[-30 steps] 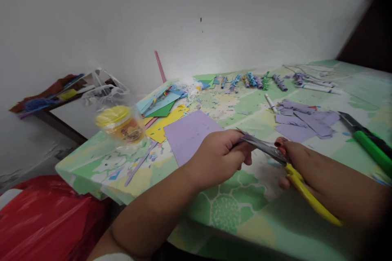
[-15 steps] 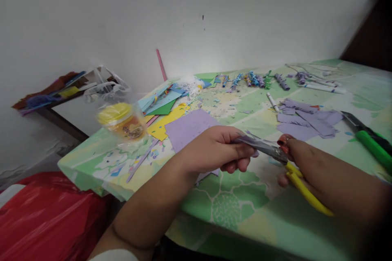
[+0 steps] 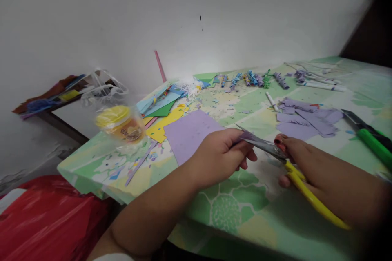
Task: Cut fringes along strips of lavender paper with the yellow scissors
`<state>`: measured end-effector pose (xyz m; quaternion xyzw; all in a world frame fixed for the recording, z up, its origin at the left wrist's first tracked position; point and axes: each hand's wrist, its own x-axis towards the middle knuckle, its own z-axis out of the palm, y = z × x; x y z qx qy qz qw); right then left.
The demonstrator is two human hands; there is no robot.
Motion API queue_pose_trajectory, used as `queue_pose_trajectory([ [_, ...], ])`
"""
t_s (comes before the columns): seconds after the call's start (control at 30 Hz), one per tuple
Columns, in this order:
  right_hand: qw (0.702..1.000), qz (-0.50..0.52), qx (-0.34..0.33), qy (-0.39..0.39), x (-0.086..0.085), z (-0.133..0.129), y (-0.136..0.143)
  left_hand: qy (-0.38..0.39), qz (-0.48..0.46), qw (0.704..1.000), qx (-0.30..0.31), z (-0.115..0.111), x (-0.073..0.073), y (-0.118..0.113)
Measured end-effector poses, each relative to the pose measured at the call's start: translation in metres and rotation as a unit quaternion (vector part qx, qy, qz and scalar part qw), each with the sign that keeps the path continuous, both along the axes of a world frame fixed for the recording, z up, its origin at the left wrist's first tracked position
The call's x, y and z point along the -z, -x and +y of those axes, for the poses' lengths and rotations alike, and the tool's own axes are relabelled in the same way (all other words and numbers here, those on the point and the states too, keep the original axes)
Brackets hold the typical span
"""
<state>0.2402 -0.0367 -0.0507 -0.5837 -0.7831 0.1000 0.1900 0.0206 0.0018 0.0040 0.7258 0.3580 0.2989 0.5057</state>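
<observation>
My left hand [image 3: 223, 153] pinches a small strip of purple paper [image 3: 244, 135] above the near part of the table. From the right, my right hand [image 3: 294, 155] grips yellow-handled scissors [image 3: 263, 144]. Their blades are parted around the strip, close to my left fingertips, and one yellow handle swings out below my palm. Some of the strip is hidden behind the blades and fingers. Under and beyond my left hand lies a larger purple sheet [image 3: 192, 130]. Cut purple pieces [image 3: 306, 120], several with fringed edges, rest in a pile beyond my right hand.
A green-handled cutting tool [image 3: 375, 147] lies at the right edge. Several fringed paper rolls [image 3: 252, 78] stand in a row at the back. A yellow-lidded tub [image 3: 119, 124] in clear plastic is at left. A white marker [image 3: 272, 102] and paper scraps lie about.
The scissors' blades have opened wider, and the lower yellow handle has swung farther out. Both hands keep nearly the same place, the left one tilted slightly.
</observation>
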Motion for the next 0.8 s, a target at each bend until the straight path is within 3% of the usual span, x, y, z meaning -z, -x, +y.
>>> queue_pose_trajectory([
  [0.33, 0.999, 0.03, 0.008, 0.044, -0.008, -0.004, 0.013, -0.014, 0.017, 1.0, 0.005, -0.002, -0.004, -0.001],
  [0.5, 0.996, 0.031, 0.001, 0.088, -0.011, -0.003, 0.013, 0.044, 0.003, 0.999, 0.011, -0.002, -0.007, 0.0],
  [0.8, 0.996, 0.015, 0.022, 0.086, -0.019, -0.002, 0.015, 0.136, -0.058, 0.986, 0.071, 0.003, -0.008, 0.006],
])
